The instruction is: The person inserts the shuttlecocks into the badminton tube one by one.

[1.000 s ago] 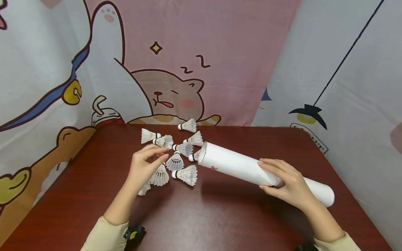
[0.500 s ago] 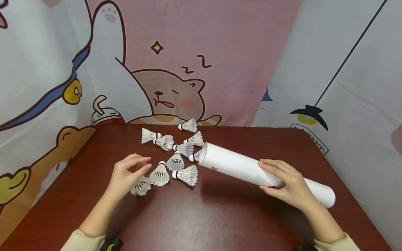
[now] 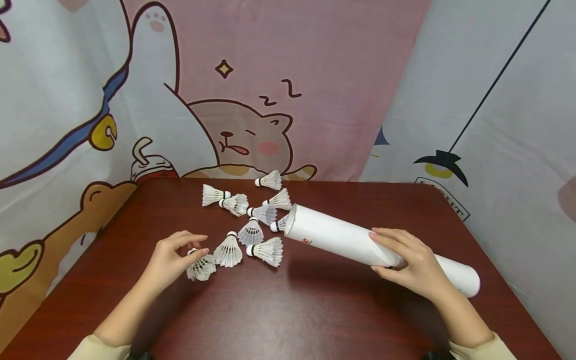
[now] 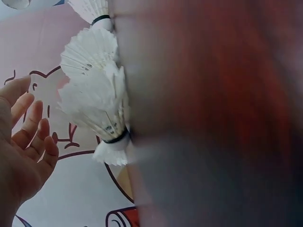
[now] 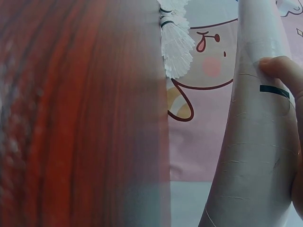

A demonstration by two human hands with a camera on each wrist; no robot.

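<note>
My right hand [image 3: 411, 260] grips a long white shuttlecock tube [image 3: 342, 235] around its middle, its mouth facing left and raised above the table. A shuttlecock [image 3: 278, 225] shows at that mouth, cork to the left; whether its skirt sits inside or behind the tube I cannot tell. My left hand [image 3: 175, 257] hovers by the leftmost shuttlecock [image 3: 201, 267], fingers loosely bent, the thumb overlapping its cork in the head view. In the left wrist view a gap separates the hand [image 4: 28, 137] from the nearest shuttlecock [image 4: 99, 104]. Another shuttlecock [image 3: 228, 251] lies just right of it.
Several more shuttlecocks lie scattered on the dark red table [image 3: 270, 320], among them one with its cork left [image 3: 266, 251] and one near the back edge [image 3: 269, 180]. A cartoon-printed cloth [image 3: 342, 100] hangs behind the table.
My left hand has moved left and down from the middle of the shuttlecocks to the leftmost one. The right hand and tube have stayed practically still.
</note>
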